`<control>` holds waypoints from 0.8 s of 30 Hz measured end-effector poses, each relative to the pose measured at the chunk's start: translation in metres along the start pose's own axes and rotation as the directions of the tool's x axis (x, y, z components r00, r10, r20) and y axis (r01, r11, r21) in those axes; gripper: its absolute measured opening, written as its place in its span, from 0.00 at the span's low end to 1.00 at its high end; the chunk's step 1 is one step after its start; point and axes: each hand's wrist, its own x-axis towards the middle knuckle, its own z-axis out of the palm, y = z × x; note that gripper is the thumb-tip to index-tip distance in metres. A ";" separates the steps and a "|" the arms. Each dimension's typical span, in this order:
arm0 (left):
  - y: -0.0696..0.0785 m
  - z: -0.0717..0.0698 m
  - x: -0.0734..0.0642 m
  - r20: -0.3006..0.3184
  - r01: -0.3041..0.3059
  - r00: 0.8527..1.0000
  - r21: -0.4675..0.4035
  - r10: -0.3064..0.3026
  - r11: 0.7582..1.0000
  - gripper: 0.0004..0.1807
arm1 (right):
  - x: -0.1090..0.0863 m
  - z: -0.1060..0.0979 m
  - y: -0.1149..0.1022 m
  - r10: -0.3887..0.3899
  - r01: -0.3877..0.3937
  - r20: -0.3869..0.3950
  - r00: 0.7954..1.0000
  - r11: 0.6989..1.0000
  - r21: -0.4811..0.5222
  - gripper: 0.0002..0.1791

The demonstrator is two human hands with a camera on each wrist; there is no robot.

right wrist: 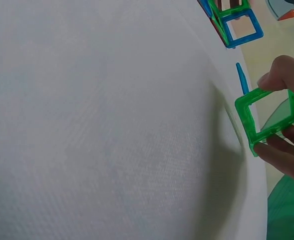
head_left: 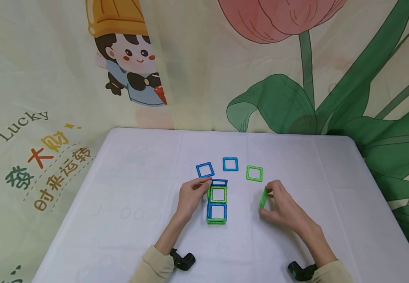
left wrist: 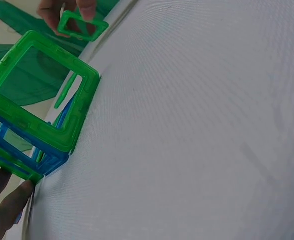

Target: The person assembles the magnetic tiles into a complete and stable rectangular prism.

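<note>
Just below the centre of the head view, I am watching a blue-and-green frame structure (head_left: 218, 203) resting on the white tabletop (head_left: 133, 188). At its far left corner, the left hand (head_left: 192, 196) is grasping it; my left wrist view is showing the thumb and fingers touching its edge at the lower left. Right of centre, well apart from the structure, the right hand (head_left: 282, 206) is pinching a green square frame (head_left: 263, 198) between thumb and fingers, holding it tilted. Above the structure, I am seeing a tilted blue square (head_left: 199, 171), another blue square (head_left: 230, 169) and a loose green square (head_left: 254, 179) lying in an arc, each apart from the others.
</note>
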 end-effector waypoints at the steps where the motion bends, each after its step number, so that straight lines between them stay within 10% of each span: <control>1: 0.000 0.000 0.000 -0.001 -0.001 1.000 0.000 0.001 1.000 0.15 | 0.000 0.001 0.000 -0.007 0.007 -0.003 1.000 1.000 0.021 0.33; 24: -0.003 0.001 0.002 -0.008 0.001 1.000 0.002 -0.001 1.000 0.14 | 0.014 0.021 -0.008 0.071 -0.076 0.028 0.997 0.966 0.246 0.35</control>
